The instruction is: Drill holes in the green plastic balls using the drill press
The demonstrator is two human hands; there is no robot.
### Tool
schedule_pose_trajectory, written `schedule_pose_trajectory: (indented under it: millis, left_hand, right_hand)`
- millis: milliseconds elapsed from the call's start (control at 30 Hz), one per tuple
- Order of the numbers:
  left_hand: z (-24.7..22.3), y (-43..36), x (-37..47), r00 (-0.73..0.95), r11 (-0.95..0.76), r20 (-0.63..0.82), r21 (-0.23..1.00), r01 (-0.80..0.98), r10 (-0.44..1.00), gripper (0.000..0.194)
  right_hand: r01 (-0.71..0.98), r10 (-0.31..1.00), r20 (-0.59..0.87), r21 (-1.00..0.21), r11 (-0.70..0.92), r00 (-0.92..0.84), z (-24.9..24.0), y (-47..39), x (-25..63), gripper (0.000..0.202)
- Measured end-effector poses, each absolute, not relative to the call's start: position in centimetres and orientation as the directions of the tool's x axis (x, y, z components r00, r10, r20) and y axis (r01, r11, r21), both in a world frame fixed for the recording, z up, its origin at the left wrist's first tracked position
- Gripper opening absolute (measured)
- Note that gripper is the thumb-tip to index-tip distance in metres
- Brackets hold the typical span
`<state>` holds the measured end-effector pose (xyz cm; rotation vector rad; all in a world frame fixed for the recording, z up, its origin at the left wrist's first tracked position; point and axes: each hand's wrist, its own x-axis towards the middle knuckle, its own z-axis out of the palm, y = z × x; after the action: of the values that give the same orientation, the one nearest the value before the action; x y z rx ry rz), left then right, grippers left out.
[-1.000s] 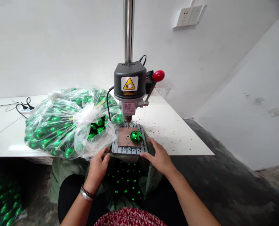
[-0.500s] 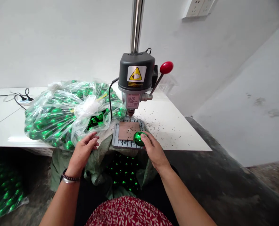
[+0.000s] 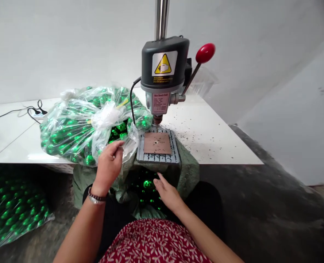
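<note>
Left hand [image 3: 109, 164], fingers curled, meets crinkled clear plastic bag [image 3: 69, 126]; right hand [image 3: 166, 191], apart, opens beside shiny round green ball [image 3: 147, 183].

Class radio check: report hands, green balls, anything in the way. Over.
Left hand at clear bag's opening, grip unclear. Right hand open, green ball beside fingertips. Loose plastic by left hand; board flecked with dark chips.

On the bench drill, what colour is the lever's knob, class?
The knob is glossy red, seen best in the head view.
</note>
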<state>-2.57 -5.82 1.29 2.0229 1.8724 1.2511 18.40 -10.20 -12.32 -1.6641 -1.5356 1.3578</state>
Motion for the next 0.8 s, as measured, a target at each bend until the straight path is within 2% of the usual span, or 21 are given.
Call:
schedule_pose_trajectory:
  millis: [67, 167, 300, 400, 567, 667, 800]
  left_hand:
    - [1.9, -3.4, -3.4, -0.072, -0.160, 0.437, 0.471, 0.867, 0.897, 0.033]
    - [2.2, 0.7, -3.9, 0.013, -0.067, 0.192, 0.280, 0.958, 0.981, 0.041]
    - [1.9, 4.9, -3.9, 0.035, -0.038, 0.029, 0.108, 0.993, 0.999, 0.043]
    - [1.3, 6.4, -4.0, 0.018, -0.011, -0.122, 0.058, 0.998, 0.992, 0.048]
    - [0.7, 6.5, -3.9, -0.045, 0.049, -0.160, 0.022, 0.999, 0.986, 0.058]
    - [0.6, 6.2, -3.9, -0.076, 0.081, -0.181, 0.020, 0.997, 0.981, 0.061]
    - [0.2, 6.0, -4.2, -0.012, 0.015, -0.134, 0.021, 1.000, 0.991, 0.058]
  right_hand:
    - [0.624, 0.917, -0.347, -0.765, -0.157, -0.195, -14.3, -9.7, 18.8, 0.048]
    - [0.828, 0.859, -0.423, -0.561, 0.003, -0.290, -16.4, -9.5, 20.5, 0.043]
    - [0.948, 0.768, -0.578, -0.296, 0.118, -0.276, -17.7, -10.7, 23.7, 0.040]
    - [0.977, 0.751, -0.626, -0.167, 0.131, -0.208, -18.0, -11.5, 25.0, 0.042]
    - [0.990, 0.762, -0.632, -0.086, 0.115, -0.144, -18.5, -11.5, 23.8, 0.042]
    - [0.988, 0.788, -0.598, -0.110, 0.105, -0.150, -18.3, -11.0, 23.0, 0.041]
    - [0.989, 0.859, -0.499, -0.140, 0.046, -0.110, -16.7, -10.6, 23.9, 0.041]
